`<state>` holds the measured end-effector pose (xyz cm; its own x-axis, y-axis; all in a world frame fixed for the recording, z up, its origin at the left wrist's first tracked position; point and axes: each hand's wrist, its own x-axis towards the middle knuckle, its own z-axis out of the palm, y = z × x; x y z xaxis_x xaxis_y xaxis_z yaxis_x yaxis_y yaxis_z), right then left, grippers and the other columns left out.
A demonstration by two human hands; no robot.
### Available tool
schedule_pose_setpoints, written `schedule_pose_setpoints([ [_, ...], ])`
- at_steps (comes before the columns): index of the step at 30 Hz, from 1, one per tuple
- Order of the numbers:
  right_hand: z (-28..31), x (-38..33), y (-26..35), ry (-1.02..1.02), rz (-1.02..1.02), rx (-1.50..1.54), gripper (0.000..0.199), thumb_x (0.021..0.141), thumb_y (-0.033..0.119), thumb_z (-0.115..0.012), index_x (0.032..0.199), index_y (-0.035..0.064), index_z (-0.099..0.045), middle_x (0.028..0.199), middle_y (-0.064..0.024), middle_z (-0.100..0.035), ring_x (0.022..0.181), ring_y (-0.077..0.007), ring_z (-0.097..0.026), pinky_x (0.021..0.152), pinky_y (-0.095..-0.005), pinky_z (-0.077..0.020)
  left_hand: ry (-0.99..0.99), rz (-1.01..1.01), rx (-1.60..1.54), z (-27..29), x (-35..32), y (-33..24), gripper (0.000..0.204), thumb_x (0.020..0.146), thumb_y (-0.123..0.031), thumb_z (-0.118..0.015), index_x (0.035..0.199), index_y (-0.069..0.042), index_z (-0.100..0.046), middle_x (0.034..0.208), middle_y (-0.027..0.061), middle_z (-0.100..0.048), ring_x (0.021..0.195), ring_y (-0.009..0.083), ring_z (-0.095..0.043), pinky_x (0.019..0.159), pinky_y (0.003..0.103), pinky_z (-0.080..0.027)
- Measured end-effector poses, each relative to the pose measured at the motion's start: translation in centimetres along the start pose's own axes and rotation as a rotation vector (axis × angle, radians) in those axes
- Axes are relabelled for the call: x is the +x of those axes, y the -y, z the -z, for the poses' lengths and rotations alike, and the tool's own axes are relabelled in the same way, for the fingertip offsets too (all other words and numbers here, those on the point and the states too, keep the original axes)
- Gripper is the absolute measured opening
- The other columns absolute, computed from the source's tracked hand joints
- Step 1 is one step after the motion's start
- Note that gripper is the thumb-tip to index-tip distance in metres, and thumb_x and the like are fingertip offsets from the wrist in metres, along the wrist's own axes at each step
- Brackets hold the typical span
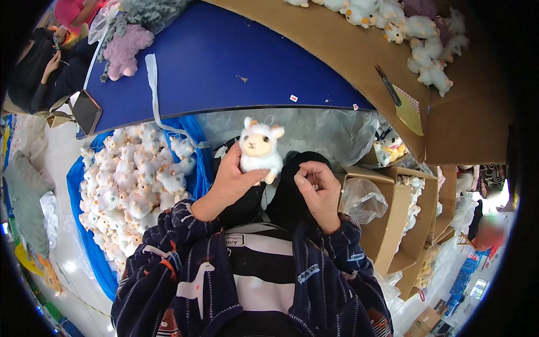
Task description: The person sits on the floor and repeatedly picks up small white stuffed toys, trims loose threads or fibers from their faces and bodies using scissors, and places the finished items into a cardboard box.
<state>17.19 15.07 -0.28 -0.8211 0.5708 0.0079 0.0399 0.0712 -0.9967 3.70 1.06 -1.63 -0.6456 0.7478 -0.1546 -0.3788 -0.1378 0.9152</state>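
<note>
A small white plush alpaca [261,150] with a cream face and orange tufts stands upright above my lap, a thin loop at its head. My left hand [231,182] grips it from the left side, thumb across its lower front. To the right and apart from the toy, my right hand [319,194] is closed, thumb and fingertips pressed together. Whatever may be between those fingers is too small to make out. On my left, a blue sack [104,275] holds a heap of similar white plush toys [129,185].
A blue table [236,62] spans the front, with a cardboard sheet [337,50] bearing snips [387,84], a yellow notepad [409,115] and more plush toys [429,56]. Cardboard boxes [387,224] stand at right. A phone [87,112] lies at the table's left corner, near another person [42,73].
</note>
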Motion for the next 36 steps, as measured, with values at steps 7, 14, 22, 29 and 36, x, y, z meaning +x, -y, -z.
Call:
schedule_pose_setpoints([
  [7,-1.7,1.3,1.7,-0.031,-0.137,0.32,0.027,0.084,0.009,-0.061,0.107,-0.002,-0.053,0.083,-0.0009,-0.055,0.059,-0.0011,-0.046,0.046,-0.0148,-0.0336,0.004,-0.116,0.33,-0.1,-0.4,0.2,0.05,0.069,-0.008,-0.068,0.114,0.0,-0.047,0.098,0.0074,-0.057,0.088,0.0133,-0.056,0.077,0.027,-0.045],
  [14,-1.8,1.7,-0.3,0.024,-0.171,0.281,0.017,0.086,0.013,-0.06,0.096,-0.0009,-0.057,0.064,0.0035,-0.052,0.048,-0.0004,-0.042,0.044,-0.0156,-0.032,0.123,-0.132,0.699,0.9,-0.4,0.6,0.057,0.063,-0.01,-0.07,0.114,-0.001,-0.046,0.098,0.0135,-0.054,0.089,0.0218,-0.055,0.076,0.031,-0.045],
  [22,-1.7,1.7,-0.9,0.057,-0.151,0.238,0.016,0.087,0.012,-0.059,0.098,0.0003,-0.058,0.071,0.0027,-0.054,0.052,-0.0005,-0.044,0.046,-0.0158,-0.0341,0.198,-0.112,0.481,1.3,-0.2,0.7,0.045,0.074,-0.016,-0.067,0.112,0.002,-0.051,0.1,0.013,-0.055,0.09,0.0219,-0.054,0.078,0.032,-0.045],
  [29,-1.2,1.3,-1.2,-0.047,0.084,-0.056,0.025,0.078,0.004,-0.065,0.102,0.0004,-0.058,0.085,-0.0033,-0.057,0.058,-0.0037,-0.046,0.05,-0.0176,-0.0373,0.085,-0.025,0.317,1.3,0.7,0.7,0.045,0.079,-0.019,-0.066,0.114,0.002,-0.05,0.101,0.0079,-0.058,0.09,0.0157,-0.056,0.077,0.028,-0.045],
  [36,-2.7,-0.4,-3.1,0.005,0.109,-0.255,0.027,0.071,0.006,-0.071,0.095,0.0045,-0.059,0.076,-0.0048,-0.06,0.052,-0.008,-0.048,0.048,-0.0209,-0.0404,0.033,0.144,0.014,1.1,1.8,0.4,0.041,0.083,-0.015,-0.062,0.119,-0.001,-0.047,0.105,0.0074,-0.058,0.089,0.0127,-0.058,0.073,0.026,-0.05],
])
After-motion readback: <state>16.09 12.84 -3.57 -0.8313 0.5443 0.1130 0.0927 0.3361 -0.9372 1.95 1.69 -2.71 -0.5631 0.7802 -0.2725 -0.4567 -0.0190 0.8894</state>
